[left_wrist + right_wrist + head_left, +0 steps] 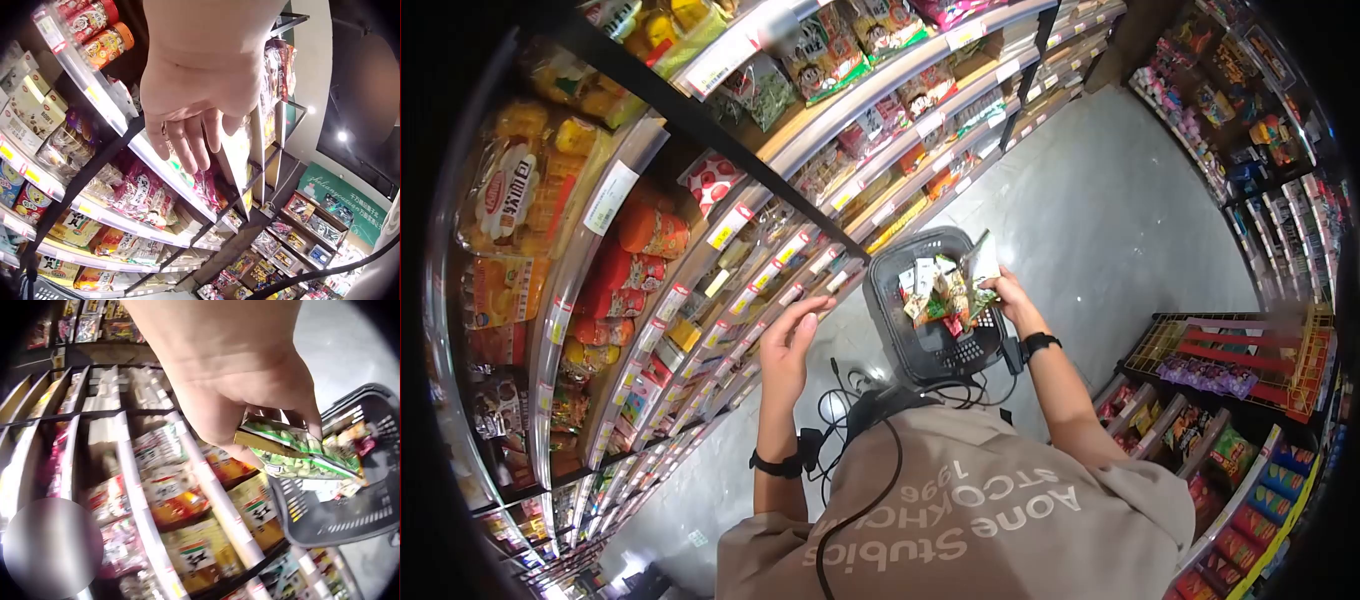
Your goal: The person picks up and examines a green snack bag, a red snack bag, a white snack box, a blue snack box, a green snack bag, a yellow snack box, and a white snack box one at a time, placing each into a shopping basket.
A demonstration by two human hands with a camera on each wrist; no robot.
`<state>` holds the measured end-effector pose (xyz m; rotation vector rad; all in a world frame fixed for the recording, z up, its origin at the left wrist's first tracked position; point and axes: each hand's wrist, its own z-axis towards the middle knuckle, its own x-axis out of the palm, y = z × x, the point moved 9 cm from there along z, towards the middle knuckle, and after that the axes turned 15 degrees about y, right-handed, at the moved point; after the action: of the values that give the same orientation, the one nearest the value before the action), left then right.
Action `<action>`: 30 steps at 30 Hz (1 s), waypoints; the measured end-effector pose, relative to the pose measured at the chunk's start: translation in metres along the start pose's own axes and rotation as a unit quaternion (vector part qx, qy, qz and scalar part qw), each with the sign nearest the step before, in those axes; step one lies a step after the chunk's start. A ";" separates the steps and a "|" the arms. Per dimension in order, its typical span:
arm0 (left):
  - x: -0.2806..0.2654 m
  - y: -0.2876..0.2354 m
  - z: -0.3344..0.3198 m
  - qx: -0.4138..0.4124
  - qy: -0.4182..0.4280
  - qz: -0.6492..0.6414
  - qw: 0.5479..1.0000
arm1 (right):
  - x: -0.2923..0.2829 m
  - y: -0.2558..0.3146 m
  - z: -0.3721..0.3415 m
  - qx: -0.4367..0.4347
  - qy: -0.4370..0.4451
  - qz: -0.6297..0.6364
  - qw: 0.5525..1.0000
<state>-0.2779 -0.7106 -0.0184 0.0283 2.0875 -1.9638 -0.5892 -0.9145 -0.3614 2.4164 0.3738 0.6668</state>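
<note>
My right hand [1014, 300] grips a green-and-white snack packet [982, 264] by its edge, over the right side of a dark plastic shopping basket [887, 322]. In the right wrist view the packet [306, 456] shows green, bean-like pieces printed on its front, and it overlaps the basket [299, 532]. Several small colourful packets [935, 292] lie inside the basket. My left hand [788, 345] hangs to the basket's left with its fingers extended and nothing in them. The left wrist view shows that hand [200, 94] in front of the snack shelves.
Long shelves [725, 235] of bagged snacks with price tags run along the left. A low display [1190, 440] of packets stands close on my right, more shelves [1250, 120] beyond. Grey floor [1090, 210] lies between. Black cables [832, 400] hang between body and basket.
</note>
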 end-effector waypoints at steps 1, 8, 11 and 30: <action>0.003 0.004 -0.004 -0.015 -0.007 -0.018 1.000 | -0.032 -0.035 0.023 0.004 -0.014 0.027 1.000; 0.006 0.018 -0.009 -0.059 -0.053 -0.008 0.997 | -0.096 -0.157 0.073 0.169 -0.005 0.042 0.985; -0.001 0.018 -0.005 -0.045 -0.027 -0.054 0.997 | -0.081 -0.144 0.073 0.127 -0.001 0.057 0.990; -0.076 0.054 0.125 -0.030 0.097 -0.102 0.990 | 0.020 0.159 0.083 -0.189 -0.102 -0.124 0.969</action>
<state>-0.1705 -0.8161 -0.0597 -0.0084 2.3567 -2.0864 -0.5109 -1.0697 -0.3139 2.0090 0.4119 0.3368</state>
